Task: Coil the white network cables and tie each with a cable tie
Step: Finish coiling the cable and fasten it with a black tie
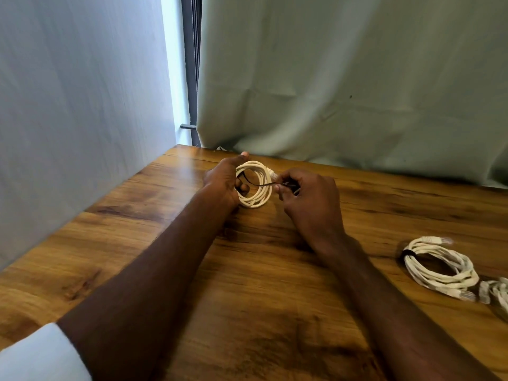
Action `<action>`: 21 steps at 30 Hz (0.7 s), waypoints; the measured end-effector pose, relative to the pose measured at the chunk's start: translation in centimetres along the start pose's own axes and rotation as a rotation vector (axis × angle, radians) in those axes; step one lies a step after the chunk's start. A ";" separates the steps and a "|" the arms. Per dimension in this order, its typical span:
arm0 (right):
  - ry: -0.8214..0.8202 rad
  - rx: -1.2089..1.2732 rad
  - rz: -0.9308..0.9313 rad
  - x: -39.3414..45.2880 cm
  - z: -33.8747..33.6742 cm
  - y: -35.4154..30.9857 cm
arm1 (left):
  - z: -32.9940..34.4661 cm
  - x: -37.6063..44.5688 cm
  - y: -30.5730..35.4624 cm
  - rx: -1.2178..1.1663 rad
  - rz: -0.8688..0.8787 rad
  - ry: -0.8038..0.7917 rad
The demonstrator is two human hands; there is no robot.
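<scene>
White coil (254, 185) sits at the table's (137, 243) far middle, your left hand (224, 182) gripping its left side; keep your right hand (308, 199) pinching the black tie (264, 184), pull it snug

Left arm: bare forearm; white sleeve (41, 356) pushed up, lower left of frame.
Right arm: bare forearm, no sleeve seen.
Left hand (224, 181): bare.
Right hand (310, 200): bare.
</scene>
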State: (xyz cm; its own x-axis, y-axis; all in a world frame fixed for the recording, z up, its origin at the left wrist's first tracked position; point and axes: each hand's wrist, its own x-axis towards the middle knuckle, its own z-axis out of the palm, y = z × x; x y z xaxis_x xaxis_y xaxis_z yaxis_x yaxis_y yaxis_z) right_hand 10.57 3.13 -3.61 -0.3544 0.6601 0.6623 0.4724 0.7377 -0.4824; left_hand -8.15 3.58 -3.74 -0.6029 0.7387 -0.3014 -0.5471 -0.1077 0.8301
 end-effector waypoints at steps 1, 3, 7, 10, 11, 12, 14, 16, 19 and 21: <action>0.017 -0.003 -0.004 0.1 0.1 0.1 | 0.0 -0.1 0.1 0.003 0.002 0.010; 0.059 0.041 0.026 0.2 0.2 0.2 | 0.1 -0.3 0.2 0.005 0.004 0.038; 0.083 0.529 0.448 1.0 -0.4 -0.1 | 0.0 -0.1 0.4 -0.017 0.006 0.121; 0.030 0.806 0.667 1.2 -1.5 0.0 | -0.2 0.1 0.7 -0.035 -0.009 0.139; 0.014 0.890 0.727 1.3 -1.8 0.1 | -0.2 0.0 0.8 -0.032 -0.016 0.139; 0.001 0.982 0.784 1.3 -1.9 0.2 | -0.2 0.0 0.8 -0.030 -0.021 0.139; -0.025 1.166 0.876 1.4 -2.1 0.4 | -0.2 -0.1 0.8 -0.033 -0.023 0.137; -0.046 1.279 0.931 1.4 -2.1 0.5 | -0.2 -0.3 0.7 -0.031 -0.027 0.138; 0.004 1.342 0.993 1.2 -1.9 0.3 | 0.0 -0.4 0.7 -0.018 -0.023 0.156; 0.072 1.281 0.997 0.9 -1.4 0.0 | 0.1 -0.7 0.6 -0.001 -0.019 0.168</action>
State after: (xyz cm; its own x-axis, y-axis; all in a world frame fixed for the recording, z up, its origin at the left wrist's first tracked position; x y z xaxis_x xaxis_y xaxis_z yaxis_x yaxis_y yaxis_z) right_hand 11.39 3.50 -2.22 -0.2821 0.9419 -0.1824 -0.4787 -0.3030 -0.8241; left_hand -7.99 3.11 -2.95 -0.6811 0.6191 -0.3908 -0.5593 -0.0956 0.8234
